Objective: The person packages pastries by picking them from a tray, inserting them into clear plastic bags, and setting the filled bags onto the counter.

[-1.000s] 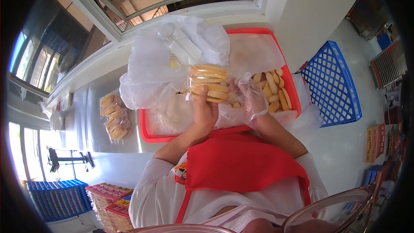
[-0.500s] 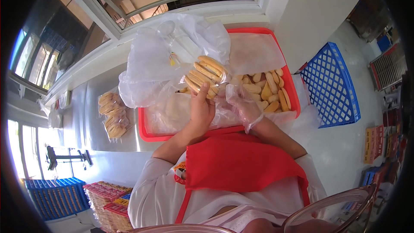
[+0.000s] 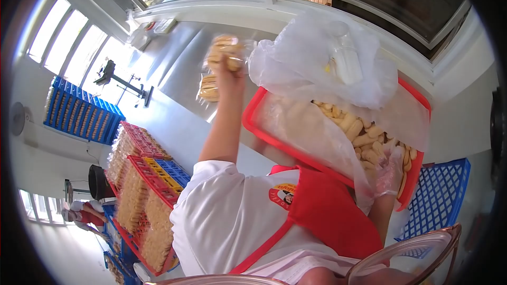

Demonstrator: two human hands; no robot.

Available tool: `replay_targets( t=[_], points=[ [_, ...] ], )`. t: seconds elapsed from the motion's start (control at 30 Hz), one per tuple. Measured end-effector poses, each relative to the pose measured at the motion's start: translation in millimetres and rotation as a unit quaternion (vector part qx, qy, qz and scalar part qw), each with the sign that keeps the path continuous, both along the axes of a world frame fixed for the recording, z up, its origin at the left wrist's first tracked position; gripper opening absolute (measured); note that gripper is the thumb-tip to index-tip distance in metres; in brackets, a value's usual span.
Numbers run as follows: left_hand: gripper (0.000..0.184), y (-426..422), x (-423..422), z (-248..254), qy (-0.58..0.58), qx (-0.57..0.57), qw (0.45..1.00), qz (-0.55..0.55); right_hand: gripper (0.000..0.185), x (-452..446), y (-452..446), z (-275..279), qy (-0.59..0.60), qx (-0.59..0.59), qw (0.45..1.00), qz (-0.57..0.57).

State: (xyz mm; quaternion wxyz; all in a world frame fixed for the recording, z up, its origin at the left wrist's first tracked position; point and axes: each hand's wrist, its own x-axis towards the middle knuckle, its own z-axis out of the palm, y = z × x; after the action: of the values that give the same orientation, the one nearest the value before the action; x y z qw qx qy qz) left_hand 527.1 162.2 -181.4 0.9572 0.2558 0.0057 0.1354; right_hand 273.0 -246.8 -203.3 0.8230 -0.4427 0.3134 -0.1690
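Left hand: our bare left hand (image 3: 231,77) is over the metal table (image 3: 182,74), its fingers wrapped round a clear bag of bread fingers (image 3: 224,54); we see both a little blurred and cannot tell whether the bag touches the table.
Packed bread: we have another clear pack (image 3: 208,89) on the table, just beside the held bag, on the side nearer to us.
Right hand: our right hand (image 3: 390,174), in clear plastic, is inside the red tray (image 3: 251,116) among the loose bread fingers (image 3: 364,140); we cannot tell whether it grips any.
Red tray: we stand against its near side; the loose pieces lie in a band across it, between a translucent sheet (image 3: 288,121) on the left and a second sheet (image 3: 414,113) on the far right.
White plastic bag: we see the crumpled bag (image 3: 296,58) spread over the far edge of the tray, near the window.
Blue crate: we have a lattice crate (image 3: 438,190) beyond the right end of the tray.
Left background: we see stacked red crates (image 3: 151,173) full of packed goods, a row of blue crates (image 3: 84,111) near the windows, and another person (image 3: 87,215) well apart from us.
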Motion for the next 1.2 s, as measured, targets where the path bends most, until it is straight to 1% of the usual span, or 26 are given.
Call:
replay_targets(
  t=[0.03,0.07,0.13,0.23,0.27,0.37,0.4,0.5,0.53,0.6,0.7,0.73,0.8,0.83,0.9,0.93,0.97,1.0,1.03,1.1,1.17,1.2],
  points=[
    [0.032,18.4,-0.8,1.9,0.037,0.006,0.998,0.052,0.044,-0.6,-2.1,-3.0,0.009,0.022,1.0,-0.016],
    [0.033,34.5,-1.9,3.8,0.073,0.012,0.992,0.104,0.044,-0.7,-1.9,-3.5,0.019,0.021,1.0,-0.014],
    [0.037,76.3,3.0,-21.8,0.11,-0.009,0.98,0.163,0.045,-1.1,0.0,-3.3,0.04,0.019,0.999,-0.014],
    [0.039,106.5,9.4,-51.1,0.19,0.003,0.966,0.176,0.045,0.7,11.6,11.9,0.016,0.029,0.998,-0.043],
    [0.04,116.6,15.9,-69.2,0.173,0.01,0.971,0.166,0.045,0.0,11.3,9.7,0.011,0.029,0.999,-0.036],
    [0.04,116.8,22.7,-87.0,0.252,0.072,0.948,0.182,0.045,-0.8,7.7,5.9,0.004,0.027,0.999,-0.022],
    [0.056,118.9,25.6,-93.1,0.218,0.111,0.95,0.194,0.045,-0.2,7.7,6.0,0.007,0.028,0.999,-0.026],
    [0.078,71.6,9.7,-47.3,0.318,0.207,0.876,0.297,0.043,-3.5,0.5,-7.1,0.006,0.02,0.999,-0.035],
    [0.083,76.9,12.7,-53.3,0.373,0.284,0.828,0.307,0.042,-5.0,-2.7,-12.0,0.004,0.016,0.999,-0.037],
    [0.095,92.5,19.3,-63.6,0.468,0.428,0.705,0.319,0.042,-5.2,-5.5,-14.8,0.014,0.013,0.999,-0.034],
    [0.09,98.9,7.7,-72.7,0.498,0.579,0.573,0.299,0.042,-5.0,-9.2,-18.6,0.016,0.027,0.999,-0.026],
    [0.084,96.8,-0.1,-72.3,0.481,0.6,0.562,0.306,0.043,-4.8,-9.6,-19.1,0.015,0.034,0.999,-0.023],
    [0.073,91.1,-13.3,-74.1,0.445,0.641,0.539,0.318,0.043,-5.0,-4.3,-10.8,0.015,0.008,1.0,-0.012],
    [0.067,93.4,-15.1,-78.7,0.442,0.666,0.519,0.303,0.043,-5.2,-1.0,-6.6,0.017,-0.005,1.0,-0.009],
    [0.056,105.3,-11.4,-94.5,0.431,0.716,0.48,0.267,0.038,-3.0,0.5,-6.4,0.014,0.008,1.0,-0.016],
    [0.051,109.5,-9.6,-94.4,0.397,0.727,0.482,0.287,0.035,-2.7,-0.2,-6.4,0.013,0.013,1.0,-0.025],
    [0.051,108.4,-6.4,-97.0,0.394,0.707,0.483,0.334,0.032,-3.8,-0.6,-7.1,0.011,0.016,1.0,-0.019],
    [0.051,95.9,-7.5,-85.9,0.39,0.684,0.486,0.379,0.03,-4.5,-1.5,-8.4,0.008,0.017,1.0,-0.016],
    [0.046,83.7,-6.9,-78.4,0.316,0.708,0.448,0.445,0.027,-4.6,-2.6,-9.1,0.004,0.017,1.0,-0.012],
    [0.034,41.8,-6.8,-45.7,0.068,0.686,0.548,0.474,0.026,-2.2,-2.1,-9.5,0.011,0.001,1.0,-0.018],
    [0.02,-19.2,-5.1,-17.8,-0.104,0.689,0.631,0.341,0.026,-0.5,2.1,-3.8,0.027,-0.021,0.999,-0.007],
    [0.016,-53.8,-0.2,-13.0,-0.201,0.694,0.626,0.293,0.027,1.7,4.8,0.5,0.038,-0.035,0.999,0.005]
  ],
)
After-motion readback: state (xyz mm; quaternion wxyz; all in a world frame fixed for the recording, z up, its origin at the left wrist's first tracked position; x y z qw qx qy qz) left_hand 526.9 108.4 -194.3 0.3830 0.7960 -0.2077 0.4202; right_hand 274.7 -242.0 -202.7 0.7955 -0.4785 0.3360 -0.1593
